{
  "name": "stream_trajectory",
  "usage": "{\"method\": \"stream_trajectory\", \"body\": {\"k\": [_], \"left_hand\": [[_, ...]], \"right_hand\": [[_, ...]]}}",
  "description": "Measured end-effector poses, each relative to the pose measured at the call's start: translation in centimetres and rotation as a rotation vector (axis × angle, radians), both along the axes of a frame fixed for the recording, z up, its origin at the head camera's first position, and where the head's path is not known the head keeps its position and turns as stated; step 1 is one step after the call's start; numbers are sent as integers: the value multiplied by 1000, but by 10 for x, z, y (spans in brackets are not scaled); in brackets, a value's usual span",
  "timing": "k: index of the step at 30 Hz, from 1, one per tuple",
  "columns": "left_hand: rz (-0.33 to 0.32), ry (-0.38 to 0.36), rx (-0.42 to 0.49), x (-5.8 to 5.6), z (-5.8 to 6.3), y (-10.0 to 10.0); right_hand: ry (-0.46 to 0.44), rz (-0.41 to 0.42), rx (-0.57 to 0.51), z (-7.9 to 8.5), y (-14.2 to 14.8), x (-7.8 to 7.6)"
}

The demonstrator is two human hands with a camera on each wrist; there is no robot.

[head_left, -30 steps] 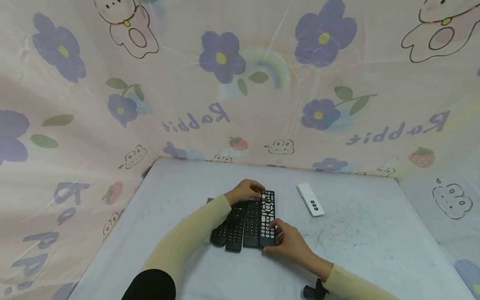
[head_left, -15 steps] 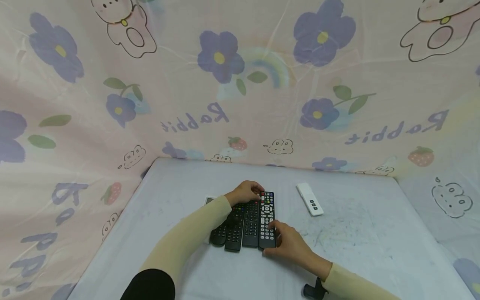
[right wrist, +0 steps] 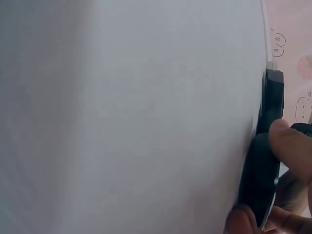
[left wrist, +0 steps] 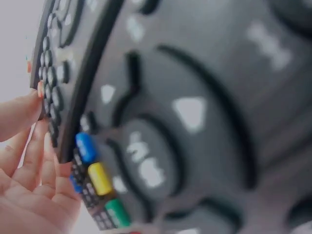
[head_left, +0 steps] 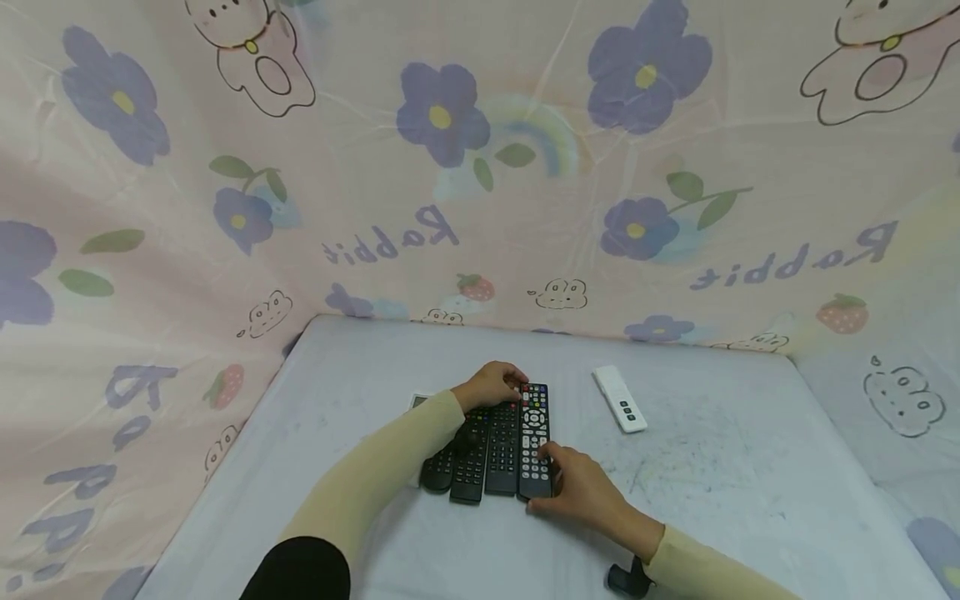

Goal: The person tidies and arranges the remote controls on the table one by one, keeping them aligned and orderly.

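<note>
Several black remote controls lie side by side in the head view, fanned a little at their near ends. The rightmost remote control point(head_left: 535, 442) has pale buttons. At its lower right, my right hand point(head_left: 581, 487) pinches it, thumb at the near end and a finger on the side. My left hand point(head_left: 487, 387) reaches over the others and touches their far ends. In the left wrist view, the left thumb point(left wrist: 18, 114) rests at a remote's edge, with relaxed fingers point(left wrist: 36, 170) beside it. A pale item point(head_left: 418, 400) is mostly hidden beneath the left forearm.
A white remote control point(head_left: 620, 400) lies apart to the right on the white table point(head_left: 720, 467). A patterned sheet point(head_left: 517, 242) with flowers and rabbits hangs behind the table and along its sides.
Almost nothing differs. The right index finger has shifted very slightly along the rightmost remote control; the left hand stays in place at the far ends.
</note>
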State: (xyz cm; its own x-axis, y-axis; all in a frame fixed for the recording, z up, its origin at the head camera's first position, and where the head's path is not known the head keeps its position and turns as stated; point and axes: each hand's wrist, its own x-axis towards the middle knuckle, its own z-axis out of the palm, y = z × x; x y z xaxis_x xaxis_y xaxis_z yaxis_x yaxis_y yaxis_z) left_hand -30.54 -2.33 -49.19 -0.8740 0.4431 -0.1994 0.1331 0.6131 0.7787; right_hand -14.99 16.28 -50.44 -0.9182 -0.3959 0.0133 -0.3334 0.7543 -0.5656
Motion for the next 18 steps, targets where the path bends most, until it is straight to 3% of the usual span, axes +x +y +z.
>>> {"method": "stream_trajectory", "body": {"k": [5,9,13,18], "left_hand": [[4,15,14,-13,5,0],[18,58,31,-29,10,6],[-43,54,52,-38,14,25],[-130,66,45,-40,17,56]], "right_hand": [[13,-22,-17,3,4,3],[43,-100,-15,6,12,4],[89,-201,-3,10,28,1],[170,-302,-14,16,56,-8]]}}
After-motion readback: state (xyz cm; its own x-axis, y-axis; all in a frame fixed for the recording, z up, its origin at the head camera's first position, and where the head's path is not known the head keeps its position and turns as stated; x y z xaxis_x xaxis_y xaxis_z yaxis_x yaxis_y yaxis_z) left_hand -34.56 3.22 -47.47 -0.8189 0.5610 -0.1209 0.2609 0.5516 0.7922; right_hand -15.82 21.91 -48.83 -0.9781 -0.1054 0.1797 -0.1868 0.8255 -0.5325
